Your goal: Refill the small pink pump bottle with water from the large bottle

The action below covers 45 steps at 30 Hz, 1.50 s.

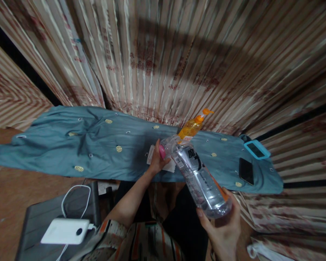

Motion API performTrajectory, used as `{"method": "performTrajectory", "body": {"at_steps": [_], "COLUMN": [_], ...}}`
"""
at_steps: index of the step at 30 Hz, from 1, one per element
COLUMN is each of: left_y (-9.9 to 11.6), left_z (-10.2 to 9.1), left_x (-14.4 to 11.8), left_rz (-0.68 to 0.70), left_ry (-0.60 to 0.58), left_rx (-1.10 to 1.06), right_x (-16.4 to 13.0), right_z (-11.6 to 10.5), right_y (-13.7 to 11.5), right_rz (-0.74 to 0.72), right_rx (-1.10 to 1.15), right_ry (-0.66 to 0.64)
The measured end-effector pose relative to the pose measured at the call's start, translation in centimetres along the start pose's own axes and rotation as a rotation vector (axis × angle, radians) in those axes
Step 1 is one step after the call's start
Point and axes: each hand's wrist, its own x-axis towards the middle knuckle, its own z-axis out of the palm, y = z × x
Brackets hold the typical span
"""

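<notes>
My right hand [228, 221] grips the base of a large clear plastic bottle [199, 181] with a silver and orange label. The bottle is tilted, its base towards me and its neck end pointing away to the left. My left hand [158, 159] is closed round a small clear plastic container [168, 145] with a pink part. That container meets the neck end of the large bottle; whether they are joined there I cannot make out. Behind them stands an orange pump bottle [190, 129]. A white tissue or paper [170, 166] lies under my left hand.
A blue-green patterned cloth [97, 145] covers the long narrow table. At its right end lie a black phone [246, 171] and a light-blue framed device [256, 149]. A white power bank [65, 231] with a cable rests on a dark stool [38, 217] at lower left. Curtains [152, 65] hang behind.
</notes>
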Motion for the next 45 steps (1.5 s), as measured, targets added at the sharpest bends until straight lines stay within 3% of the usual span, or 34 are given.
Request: {"method": "performTrajectory", "body": {"at_steps": [5,16,28,45], "left_y": [0.17,-0.07,0.50,0.06], "left_z": [0.01,-0.08,-0.12,-0.13], "left_x": [-0.01,-0.03,0.04,0.01], "left_rz": [-0.045,-0.008,-0.038,-0.017], "left_ry": [-0.005,-0.031,-0.027,-0.040], "left_rx": [-0.001,0.003,0.025,0.035], "right_x": [-0.06,-0.32,0.19,0.12], "right_z": [0.07,-0.19,-0.68,-0.45], "right_y": [0.03,-0.16,-0.26,0.04], "right_rz": [0.009,0.015,-0.113,-0.007], "right_rx": [0.016,0.031,-0.008,0.060], "right_ry": [0.013,0.013,0.029,0.011]}}
